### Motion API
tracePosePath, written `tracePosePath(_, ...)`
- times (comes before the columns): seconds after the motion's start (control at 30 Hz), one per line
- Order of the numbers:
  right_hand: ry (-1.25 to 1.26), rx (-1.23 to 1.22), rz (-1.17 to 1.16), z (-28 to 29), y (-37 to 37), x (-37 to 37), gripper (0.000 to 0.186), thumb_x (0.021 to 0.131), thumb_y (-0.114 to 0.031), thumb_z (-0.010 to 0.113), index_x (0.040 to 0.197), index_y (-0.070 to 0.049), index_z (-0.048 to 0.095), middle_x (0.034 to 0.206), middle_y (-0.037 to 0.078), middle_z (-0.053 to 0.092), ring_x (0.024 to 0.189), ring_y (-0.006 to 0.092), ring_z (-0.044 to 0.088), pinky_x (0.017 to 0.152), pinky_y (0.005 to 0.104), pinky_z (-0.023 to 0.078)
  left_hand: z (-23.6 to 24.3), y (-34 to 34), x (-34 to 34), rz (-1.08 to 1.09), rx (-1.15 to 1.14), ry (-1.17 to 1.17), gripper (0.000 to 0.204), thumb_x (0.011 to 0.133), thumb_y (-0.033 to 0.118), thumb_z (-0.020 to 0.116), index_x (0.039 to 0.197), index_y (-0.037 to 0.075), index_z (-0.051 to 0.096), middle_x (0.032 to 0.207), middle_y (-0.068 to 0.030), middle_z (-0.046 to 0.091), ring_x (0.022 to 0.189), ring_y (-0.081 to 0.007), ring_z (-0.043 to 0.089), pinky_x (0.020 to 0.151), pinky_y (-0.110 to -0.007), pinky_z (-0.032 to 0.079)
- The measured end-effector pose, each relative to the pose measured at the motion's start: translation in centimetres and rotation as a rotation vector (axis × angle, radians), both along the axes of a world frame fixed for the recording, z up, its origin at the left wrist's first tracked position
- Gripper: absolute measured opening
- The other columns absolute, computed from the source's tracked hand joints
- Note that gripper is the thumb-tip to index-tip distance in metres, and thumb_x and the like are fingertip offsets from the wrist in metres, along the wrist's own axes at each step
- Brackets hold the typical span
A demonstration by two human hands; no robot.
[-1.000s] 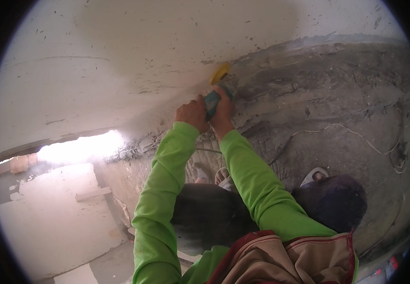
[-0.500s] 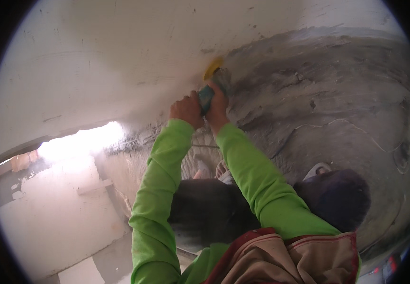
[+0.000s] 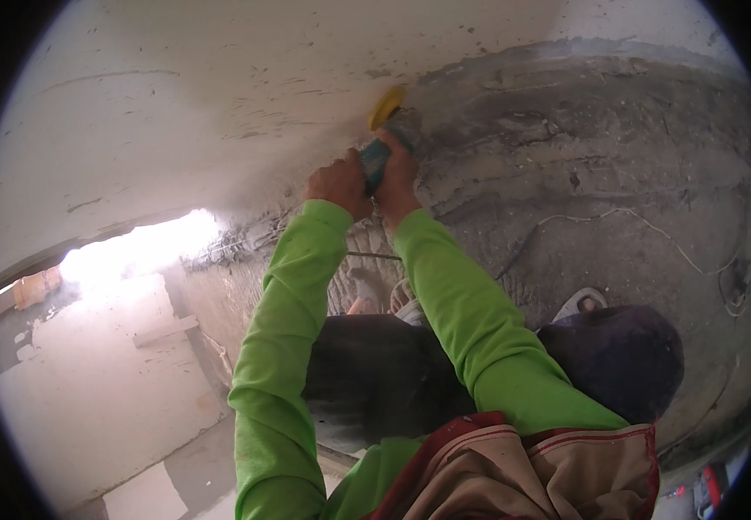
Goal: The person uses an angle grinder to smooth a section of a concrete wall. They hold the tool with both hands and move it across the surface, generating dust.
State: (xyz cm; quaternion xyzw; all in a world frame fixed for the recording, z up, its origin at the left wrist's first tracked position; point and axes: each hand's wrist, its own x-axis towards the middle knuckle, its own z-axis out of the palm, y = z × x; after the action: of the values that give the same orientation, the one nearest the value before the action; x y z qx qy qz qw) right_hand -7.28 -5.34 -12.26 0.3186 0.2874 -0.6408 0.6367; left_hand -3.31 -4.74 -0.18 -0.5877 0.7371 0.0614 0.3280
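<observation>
Both hands (image 3: 338,186) are clasping the grinder (image 3: 376,163). Its disc (image 3: 385,107) is shifting left near the wall (image 3: 219,95) edge, probably advancing the grinding.

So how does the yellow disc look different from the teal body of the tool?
The yellow disc is thin and round; the teal body is thicker and elongated. The disc is largely exposed, while the body is partly covered by the left hand and right hand. Both are parts of one handheld tool.

White glare burns out the gap (image 3: 146,245) at left, while the floor (image 3: 618,260) at right lies dim. The view curves and blackens toward its rim; the disc (image 3: 386,107) looks slightly blurred.
</observation>
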Motion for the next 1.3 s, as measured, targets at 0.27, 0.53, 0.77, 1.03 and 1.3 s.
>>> tracePosePath(0.27, -0.077, -0.024, -0.021, -0.8, -0.2, -2.4, 0.028, 0.079, -0.013, 0.073, 0.101, -0.001, 0.061, 0.089, 0.004, 0.059, 0.077, 0.0189, 0.06, 0.067, 0.034, 0.05, -0.6, -0.9, -2.2, -0.04, 0.011, 0.007, 0.061, 0.066, 0.023, 0.074, 0.114, 0.002, 0.044, 0.1, -0.0211, 0.066, 0.091, -0.0387, 0.066, 0.081, -0.046, 0.054)
tracePosePath(0.53, -0.15, -0.116, -0.017, -1.0, 0.1, -0.3, 0.02, 0.079, -0.013, 0.071, 0.093, -0.004, 0.06, 0.086, 0.005, 0.059, 0.071, 0.018, 0.06, 0.062, 0.0325, 0.05, 0.2, -0.3, -1.2, -0.021, -0.018, -0.011, 0.058, 0.066, 0.02, 0.073, 0.113, 0.001, 0.045, 0.098, -0.0219, 0.066, 0.088, -0.0404, 0.067, 0.078, -0.048, 0.054)
tracePosePath(0.77, -0.032, -0.038, -0.007, 0.9, 0.2, -0.3, 0.024, 0.078, -0.01, 0.072, 0.098, -0.002, 0.06, 0.088, 0.004, 0.058, 0.072, 0.017, 0.059, 0.062, 0.0313, 0.049, 0.6, 0.2, -0.4, 0.001, -0.025, 0.007, 0.061, 0.063, 0.02, 0.073, 0.114, 0.001, 0.044, 0.098, -0.0216, 0.065, 0.089, -0.0406, 0.066, 0.077, -0.048, 0.054)
tracePosePath(1.03, 0.088, -0.076, -0.008, -0.2, 0.0, -1.4, 0.033, 0.081, -0.02, 0.07, 0.105, -0.003, 0.057, 0.091, 0.006, 0.056, 0.081, 0.0201, 0.059, 0.071, 0.0346, 0.05, 0.4, -0.3, -1.7, -0.033, -0.028, 0.031, 0.06, 0.063, 0.021, 0.074, 0.112, 0.002, 0.045, 0.099, -0.0212, 0.066, 0.09, -0.0397, 0.066, 0.078, -0.048, 0.054)
tracePosePath(1.3, 0.1, -0.06, -0.045, -0.4, -0.1, -0.3, 0.033, 0.079, -0.016, 0.072, 0.105, -0.002, 0.057, 0.093, 0.006, 0.057, 0.077, 0.0196, 0.06, 0.067, 0.0352, 0.051, 0.8, 0.1, -1.2, -0.003, -0.018, 0.013, 0.06, 0.063, 0.021, 0.073, 0.111, 0.001, 0.044, 0.097, -0.0212, 0.066, 0.09, -0.0397, 0.066, 0.078, -0.048, 0.054)
